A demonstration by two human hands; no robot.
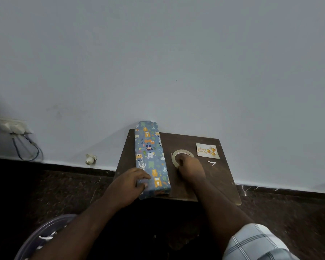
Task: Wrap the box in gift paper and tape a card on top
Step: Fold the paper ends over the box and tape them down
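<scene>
Leftmost, beyond the board, a wall socket with hanging blue wires sits low on the wall, and a small white plug-like object lies by the skirting; nearer the person, a clear round basin rim shows at the bottom corner. None of these seem part of the job.

On the dark wooden board, the box lies along the left edge, already covered in blue animal-print gift paper, its far end reaching past the board's back edge toward the wall. The left hand rests on the box's near left corner, fingers lying fairly straight over the paper and pressing down, probably to keep the parcel steady and the end fold flat until tape arrives.

Just beside the box, near the middle of the board, lies the tape roll. The right hand covers its near side with fingers curled onto the ring, apparently gripping it or picking at the loose end; exactly which, I cannot tell.

Further right, a small torn white scrap lies on the bare wood. Near the back right corner sits 1 birthday card, face up and well apart from the box, likely parked there until the wrapping is sealed. Judging by this, the wrapping looks nearly done and the card step is not yet begun.
</scene>
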